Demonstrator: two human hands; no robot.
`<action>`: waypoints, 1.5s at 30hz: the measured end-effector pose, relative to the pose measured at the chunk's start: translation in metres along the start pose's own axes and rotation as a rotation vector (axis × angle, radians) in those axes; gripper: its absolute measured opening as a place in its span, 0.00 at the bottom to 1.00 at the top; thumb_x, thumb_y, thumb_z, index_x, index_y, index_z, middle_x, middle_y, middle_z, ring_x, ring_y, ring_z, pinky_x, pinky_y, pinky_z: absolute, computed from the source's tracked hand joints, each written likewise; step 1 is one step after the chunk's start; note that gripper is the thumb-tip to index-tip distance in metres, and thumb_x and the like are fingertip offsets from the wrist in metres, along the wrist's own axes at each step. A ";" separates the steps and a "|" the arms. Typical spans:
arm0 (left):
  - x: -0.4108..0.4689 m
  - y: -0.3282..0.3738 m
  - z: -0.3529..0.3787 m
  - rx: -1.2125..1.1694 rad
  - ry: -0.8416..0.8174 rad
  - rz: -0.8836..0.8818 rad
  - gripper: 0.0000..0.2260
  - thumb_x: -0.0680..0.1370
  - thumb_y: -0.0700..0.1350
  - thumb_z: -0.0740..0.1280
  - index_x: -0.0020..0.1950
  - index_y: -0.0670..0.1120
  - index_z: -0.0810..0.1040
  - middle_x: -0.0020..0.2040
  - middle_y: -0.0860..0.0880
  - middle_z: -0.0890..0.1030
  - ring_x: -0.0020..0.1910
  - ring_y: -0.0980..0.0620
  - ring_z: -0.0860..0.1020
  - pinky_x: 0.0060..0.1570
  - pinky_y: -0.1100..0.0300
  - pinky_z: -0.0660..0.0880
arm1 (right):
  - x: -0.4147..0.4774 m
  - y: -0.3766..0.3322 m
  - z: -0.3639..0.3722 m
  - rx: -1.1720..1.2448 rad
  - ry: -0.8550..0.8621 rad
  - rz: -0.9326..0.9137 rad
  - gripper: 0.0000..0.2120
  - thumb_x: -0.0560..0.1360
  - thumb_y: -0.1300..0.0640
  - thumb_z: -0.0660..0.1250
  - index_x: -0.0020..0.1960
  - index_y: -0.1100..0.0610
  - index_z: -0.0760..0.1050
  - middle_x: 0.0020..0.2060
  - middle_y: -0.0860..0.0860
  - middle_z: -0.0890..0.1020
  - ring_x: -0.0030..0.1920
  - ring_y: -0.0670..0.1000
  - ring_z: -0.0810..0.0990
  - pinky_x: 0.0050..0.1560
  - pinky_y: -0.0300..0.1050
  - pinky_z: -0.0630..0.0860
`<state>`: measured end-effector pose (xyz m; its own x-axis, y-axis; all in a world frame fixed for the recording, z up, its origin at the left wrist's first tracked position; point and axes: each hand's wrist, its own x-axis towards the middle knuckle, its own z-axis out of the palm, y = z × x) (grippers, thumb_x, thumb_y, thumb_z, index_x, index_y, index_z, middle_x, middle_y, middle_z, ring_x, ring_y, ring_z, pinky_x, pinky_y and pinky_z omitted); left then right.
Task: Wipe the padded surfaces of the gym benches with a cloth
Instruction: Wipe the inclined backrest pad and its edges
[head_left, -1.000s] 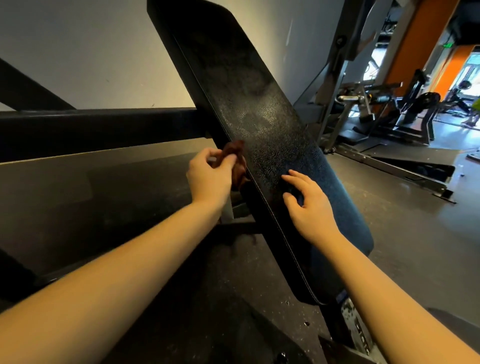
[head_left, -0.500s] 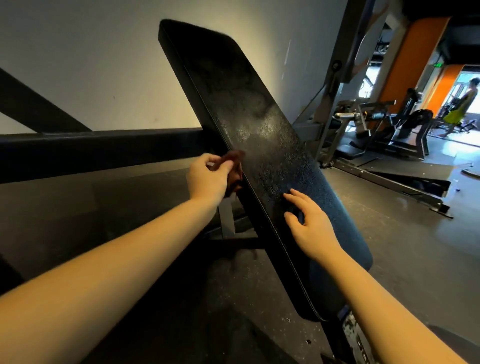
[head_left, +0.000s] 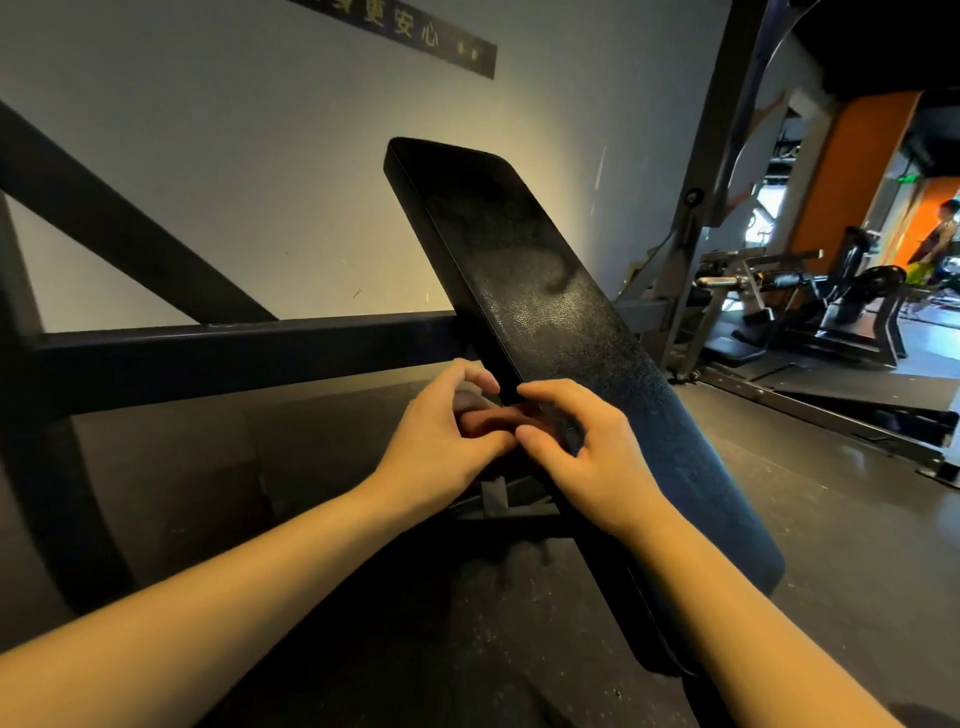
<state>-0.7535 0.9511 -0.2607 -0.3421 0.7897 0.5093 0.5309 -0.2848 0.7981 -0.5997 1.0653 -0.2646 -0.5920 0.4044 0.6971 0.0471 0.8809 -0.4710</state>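
Observation:
A long black padded bench back (head_left: 524, 291) slants up from lower right to upper middle, with dull smear marks on its upper half. At its left edge my left hand (head_left: 447, 441) grips a small dark brown cloth (head_left: 485, 418), which is mostly hidden between my fingers. My right hand (head_left: 587, 441) has come in beside it, and its curled thumb and fingers pinch the same cloth against the pad's edge. Both hands touch each other over the cloth.
A thick black steel frame (head_left: 234, 348) with a diagonal brace runs along the left by the grey wall. Grey weight machines (head_left: 831, 296) stand at the right on dark rubber floor. A person (head_left: 935, 244) is far off by the orange wall.
My right hand has left the pad's face and moved left to meet my left hand on the cloth. The view has tilted up and back, so more of the pad's top shows.

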 end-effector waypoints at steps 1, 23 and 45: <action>-0.003 0.004 -0.007 -0.012 -0.011 0.011 0.18 0.74 0.39 0.77 0.59 0.51 0.74 0.48 0.51 0.85 0.50 0.57 0.84 0.52 0.58 0.82 | 0.001 -0.004 0.001 0.066 -0.034 0.047 0.17 0.75 0.53 0.71 0.63 0.55 0.80 0.55 0.46 0.83 0.58 0.45 0.81 0.59 0.37 0.75; 0.125 -0.026 -0.019 -0.272 0.390 0.049 0.07 0.76 0.45 0.75 0.54 0.51 0.85 0.47 0.54 0.86 0.50 0.56 0.85 0.50 0.59 0.82 | 0.150 0.024 0.037 0.140 0.198 0.123 0.10 0.80 0.51 0.67 0.44 0.53 0.83 0.36 0.47 0.83 0.40 0.48 0.82 0.44 0.51 0.81; 0.348 0.165 -0.108 0.630 -0.143 -0.010 0.26 0.75 0.65 0.69 0.68 0.52 0.80 0.66 0.56 0.77 0.66 0.55 0.73 0.66 0.54 0.68 | 0.413 -0.014 -0.123 1.088 0.090 1.313 0.09 0.79 0.61 0.69 0.58 0.62 0.81 0.50 0.61 0.86 0.52 0.58 0.86 0.55 0.56 0.82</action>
<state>-0.8689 1.1202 0.0835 -0.2660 0.8674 0.4205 0.8964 0.0622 0.4388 -0.7457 1.2502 0.0966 -0.5605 0.7123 -0.4225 -0.1233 -0.5762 -0.8079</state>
